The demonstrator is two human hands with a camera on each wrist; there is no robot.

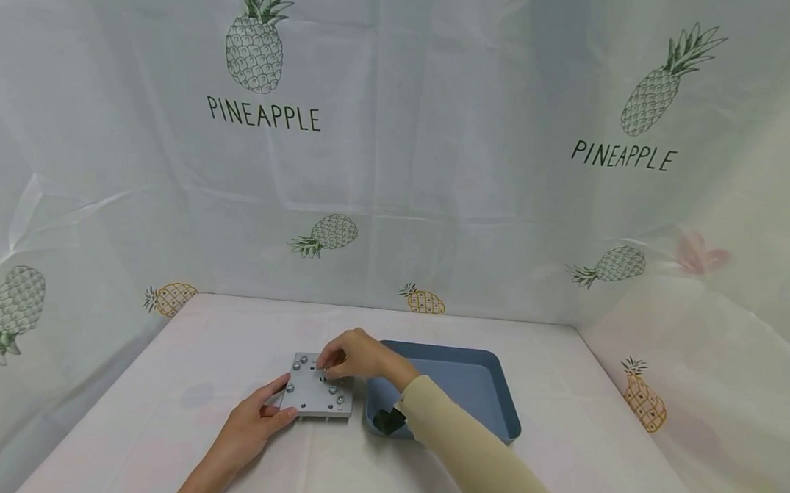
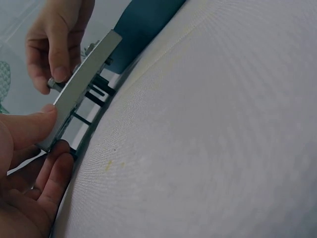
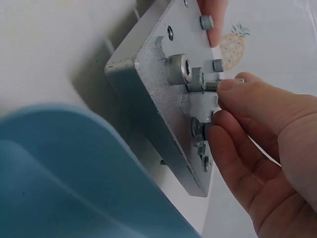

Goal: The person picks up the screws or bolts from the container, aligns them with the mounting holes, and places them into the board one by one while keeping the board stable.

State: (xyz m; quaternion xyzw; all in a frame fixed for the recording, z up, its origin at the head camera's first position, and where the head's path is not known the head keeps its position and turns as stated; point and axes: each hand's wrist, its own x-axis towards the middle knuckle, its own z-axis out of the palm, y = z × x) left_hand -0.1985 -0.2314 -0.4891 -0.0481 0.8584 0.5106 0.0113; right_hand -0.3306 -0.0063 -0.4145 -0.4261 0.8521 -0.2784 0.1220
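Note:
A silver metal plate with several socket-head screws and holes lies left of centre on the table. My left hand grips its left side, the thumb on the near edge in the left wrist view. Over the plate, my right hand pinches a small screw between thumb and finger, its threaded shank toward the plate. Whether its tip touches a hole cannot be told. Beside it a larger socket-head screw stands in the plate. Screw shanks stick out below the plate.
A blue tray stands just right of the plate, under my right forearm. A dark object shows beneath the right sleeve, over the tray's near left corner. A pineapple-print curtain hangs behind the white-covered table.

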